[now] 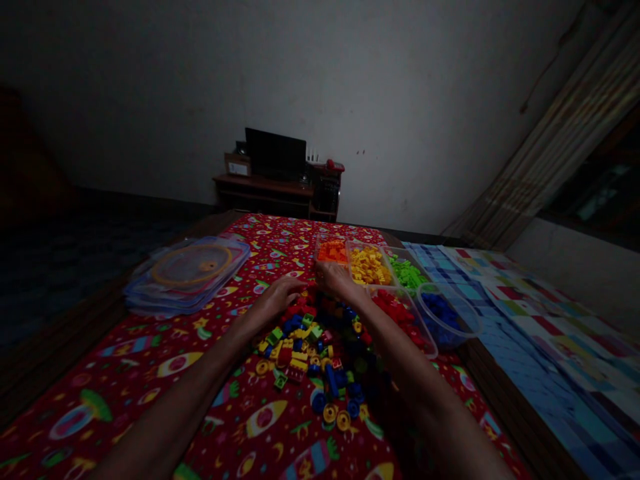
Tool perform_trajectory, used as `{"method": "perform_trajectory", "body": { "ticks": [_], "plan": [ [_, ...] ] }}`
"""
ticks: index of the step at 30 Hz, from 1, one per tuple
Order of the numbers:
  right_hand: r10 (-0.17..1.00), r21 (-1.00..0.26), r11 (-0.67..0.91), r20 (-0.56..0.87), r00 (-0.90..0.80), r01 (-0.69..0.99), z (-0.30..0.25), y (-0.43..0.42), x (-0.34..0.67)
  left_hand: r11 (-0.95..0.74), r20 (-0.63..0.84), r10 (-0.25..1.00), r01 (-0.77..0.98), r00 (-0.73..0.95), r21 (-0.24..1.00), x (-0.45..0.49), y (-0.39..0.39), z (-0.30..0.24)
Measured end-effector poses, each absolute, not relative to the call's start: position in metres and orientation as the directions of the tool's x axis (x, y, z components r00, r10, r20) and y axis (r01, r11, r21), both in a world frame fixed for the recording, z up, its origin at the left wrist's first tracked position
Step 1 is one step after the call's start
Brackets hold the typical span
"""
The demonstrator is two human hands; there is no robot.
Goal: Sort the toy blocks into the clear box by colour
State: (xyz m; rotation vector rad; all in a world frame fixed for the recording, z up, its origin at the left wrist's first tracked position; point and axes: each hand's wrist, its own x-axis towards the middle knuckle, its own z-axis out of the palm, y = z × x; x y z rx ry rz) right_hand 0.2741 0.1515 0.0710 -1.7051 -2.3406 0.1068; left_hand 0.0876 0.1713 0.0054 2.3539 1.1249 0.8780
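A heap of mixed toy building bricks [300, 350] in red, blue, yellow and green lies on the red patterned cloth [210, 420], with small wheel-like pieces at its near edge. My left hand [283, 295] reaches over the heap's far left side beside some red bricks, fingers extended and apart from the palm. My right hand [340, 280] is at the heap's far side, just in front of the tub of orange bricks [333, 251]. Its fingers curl downward and look closed; whatever they hold is hidden.
Clear tubs hold yellow bricks [369, 265], green bricks [407, 272], red bricks [395, 310] and, in a round tub, blue bricks [440, 312]. Stacked clear lids [187, 273] lie on the left. Beyond the cloth stands a desk [265, 187] with a dark monitor [276, 153].
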Motion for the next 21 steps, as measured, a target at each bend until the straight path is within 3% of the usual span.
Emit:
{"method": "perform_trajectory", "body": {
  "ticks": [4,8,12,16,19,21],
  "plan": [
    [0.924,-0.184,0.383,0.104,-0.369,0.905,0.063,0.158,0.269,-0.584,0.318,0.800,0.535,0.509,0.611,0.090,0.170,0.007],
    [0.918,-0.236,0.391,0.173,-0.358,0.890,0.068,0.152,0.275,-0.560,0.340,0.821,0.533,0.459,0.634,0.091,0.164,0.015],
    [0.933,-0.466,0.342,0.273,-0.235,0.816,0.076,0.146,0.285,-0.504,0.351,0.858,0.485,0.374,0.715,0.092,0.160,0.027],
    [0.972,-0.771,0.234,0.204,-0.117,0.593,0.072,0.137,0.291,-0.417,0.282,0.868,0.292,0.408,0.861,0.098,0.159,0.038],
    [0.973,-0.842,0.229,0.200,-0.111,0.488,0.065,0.123,0.292,-0.348,0.222,0.845,0.187,0.486,0.919,0.103,0.153,0.046],
    [0.969,-0.812,0.243,0.233,-0.088,0.531,0.062,0.112,0.293,-0.335,0.202,0.839,0.187,0.506,0.923,0.106,0.148,0.049]
  ]
}}
